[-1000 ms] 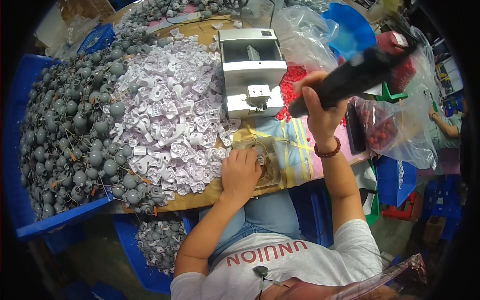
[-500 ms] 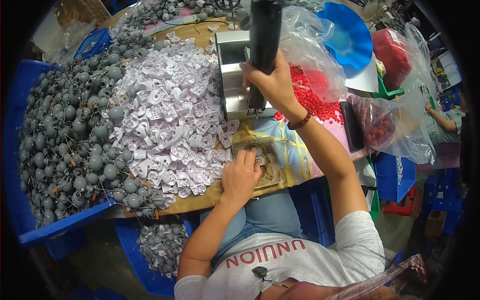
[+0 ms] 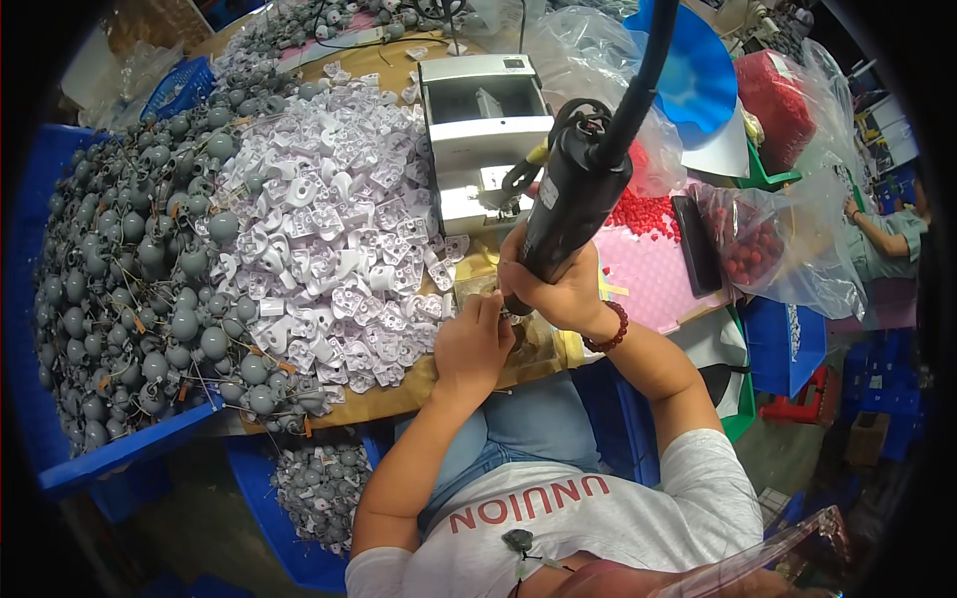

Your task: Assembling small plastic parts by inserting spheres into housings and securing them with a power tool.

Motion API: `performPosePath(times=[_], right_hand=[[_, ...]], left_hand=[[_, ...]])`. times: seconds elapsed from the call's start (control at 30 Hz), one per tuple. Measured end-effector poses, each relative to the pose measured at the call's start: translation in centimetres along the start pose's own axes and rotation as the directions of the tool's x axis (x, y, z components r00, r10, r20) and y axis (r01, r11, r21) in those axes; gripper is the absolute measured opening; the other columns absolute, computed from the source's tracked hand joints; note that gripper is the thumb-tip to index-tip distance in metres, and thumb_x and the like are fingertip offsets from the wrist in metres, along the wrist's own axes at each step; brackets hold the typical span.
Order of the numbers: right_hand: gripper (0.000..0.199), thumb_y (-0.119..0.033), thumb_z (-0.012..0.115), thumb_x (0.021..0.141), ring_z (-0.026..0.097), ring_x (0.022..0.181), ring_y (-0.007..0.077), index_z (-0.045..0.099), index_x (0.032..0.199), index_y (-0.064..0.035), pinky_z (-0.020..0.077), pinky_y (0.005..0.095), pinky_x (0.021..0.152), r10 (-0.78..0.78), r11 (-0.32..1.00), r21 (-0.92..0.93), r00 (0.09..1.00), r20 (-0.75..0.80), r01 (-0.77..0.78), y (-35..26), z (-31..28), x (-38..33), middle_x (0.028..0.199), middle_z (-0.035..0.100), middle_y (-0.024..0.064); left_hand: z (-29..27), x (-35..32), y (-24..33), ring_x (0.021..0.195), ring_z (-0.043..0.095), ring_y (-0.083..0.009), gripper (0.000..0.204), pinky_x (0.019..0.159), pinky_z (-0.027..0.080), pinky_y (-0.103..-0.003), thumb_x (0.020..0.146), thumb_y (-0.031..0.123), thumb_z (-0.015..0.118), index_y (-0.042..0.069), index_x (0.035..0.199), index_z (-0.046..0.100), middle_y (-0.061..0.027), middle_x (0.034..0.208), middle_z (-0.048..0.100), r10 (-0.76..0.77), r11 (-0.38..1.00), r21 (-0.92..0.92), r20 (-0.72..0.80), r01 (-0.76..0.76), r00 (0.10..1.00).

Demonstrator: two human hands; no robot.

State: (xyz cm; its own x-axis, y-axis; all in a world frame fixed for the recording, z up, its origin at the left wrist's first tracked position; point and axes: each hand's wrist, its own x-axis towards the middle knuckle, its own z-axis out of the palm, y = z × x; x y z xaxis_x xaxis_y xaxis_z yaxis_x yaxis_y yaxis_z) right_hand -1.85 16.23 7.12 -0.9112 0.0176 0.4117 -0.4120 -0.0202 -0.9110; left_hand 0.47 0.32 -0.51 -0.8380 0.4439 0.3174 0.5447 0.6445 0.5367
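Gripping the black electric screwdriver in your closed right hand, you hold its lower end down over the worn fixture near the table edge. Your left hand is at the fixture's left side, fingertips bunched beside the screwdriver's tip; whether they pinch anything cannot be told. White plastic parts lie heaped leftward; a silver machine stands beyond.

A black cylindrical tool slants, lower end down over a brownish fixture.
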Motion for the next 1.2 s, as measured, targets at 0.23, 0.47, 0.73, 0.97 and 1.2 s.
performPosePath(times=[0.23,0.47,0.73,0.97,1.2], right_hand=[[0.074,0.005,0.068,0.085,0.064,0.076,0.0142,0.027,0.148,0.0008,0.0520,0.0282,0.070,-0.060,0.990,-0.123,0.997,0.050,0.066,0.0,-0.2,-1.4,0.092,0.063,0.0097],[0.065,-0.019,0.084,0.080,0.066,0.096,0.0188,0.051,0.134,-0.0009,0.0536,0.0342,0.087,-0.154,0.921,-0.347,0.984,0.089,0.175,2.7,-0.1,-3.6,0.111,0.069,0.0120],[0.084,-0.017,0.088,0.074,0.069,0.106,0.0274,0.046,0.144,-0.0021,0.0529,0.0378,0.094,-0.243,0.951,-0.177,0.967,0.069,0.252,2.4,0.4,-4.0,0.121,0.068,0.0168],[0.086,-0.013,0.087,0.072,0.069,0.107,0.0319,0.045,0.146,-0.0037,0.0534,0.0398,0.093,-0.249,0.952,-0.163,0.965,0.076,0.259,2.7,0.5,-3.9,0.121,0.068,0.0185],[0.085,-0.014,0.087,0.072,0.070,0.105,0.0309,0.046,0.145,-0.0036,0.0534,0.0393,0.092,-0.261,0.950,-0.155,0.961,0.086,0.272,2.7,0.4,-3.9,0.120,0.068,0.0179]], left_hand=[[-0.1,0.2,0.1,0.067,0.065,-0.0377,0.033,0.058,0.052,-0.047,0.079,0.015,0.074,0.010,0.108,0.059,-0.0118,0.096,0.064,-0.001,0.998,-0.057,-0.005,0.001,1.000],[-0.1,0.2,-0.6,0.070,0.064,-0.0409,0.025,0.060,0.050,-0.052,0.086,0.023,0.073,0.012,0.104,0.058,-0.0115,0.093,0.062,-0.003,0.996,-0.085,0.037,0.006,0.999],[-0.3,0.2,-0.5,0.090,0.069,-0.0421,0.041,0.072,0.053,-0.049,0.089,0.036,0.072,0.012,0.120,0.060,-0.0156,0.098,0.071,-0.154,0.943,-0.273,0.147,0.190,0.977],[-0.8,0.5,-0.2,0.096,0.070,-0.0405,0.045,0.079,0.054,-0.046,0.088,0.034,0.072,0.011,0.125,0.061,-0.0173,0.104,0.073,-0.231,0.897,-0.339,0.191,0.284,0.954],[-0.9,0.6,0.2,0.095,0.070,-0.0399,0.044,0.077,0.055,-0.046,0.087,0.029,0.075,0.012,0.125,0.061,-0.0168,0.103,0.073,-0.167,0.906,-0.372,0.120,0.200,0.979]])
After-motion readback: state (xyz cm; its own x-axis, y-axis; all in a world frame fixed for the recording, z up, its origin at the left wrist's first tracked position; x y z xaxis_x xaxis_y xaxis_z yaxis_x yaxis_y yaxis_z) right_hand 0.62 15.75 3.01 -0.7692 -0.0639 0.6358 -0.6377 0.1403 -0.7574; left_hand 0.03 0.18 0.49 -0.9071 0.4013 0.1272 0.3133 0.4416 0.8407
